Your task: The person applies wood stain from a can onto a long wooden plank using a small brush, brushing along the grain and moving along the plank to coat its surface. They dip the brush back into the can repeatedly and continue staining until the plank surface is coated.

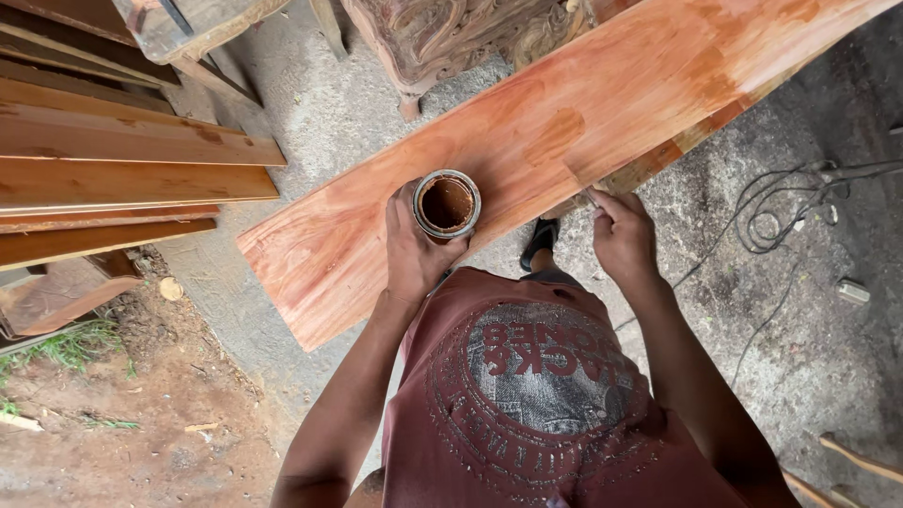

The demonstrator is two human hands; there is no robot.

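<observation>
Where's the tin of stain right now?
In the head view, the tin sits centre frame in the left hand, over the near edge of the long board.

Stack of stained planks (122, 179) off to one side, carved wooden furniture piece (442, 38) up top, tangle of black cable (781, 212) on the gritty concrete floor (828, 357), bit of grass (66, 348) by the dirt, loose wood strips (856, 458) in the corner.

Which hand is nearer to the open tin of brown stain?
The left hand: it grips the tin of brown stain from below. The right hand is apart from it, at the plank's near edge.
</observation>
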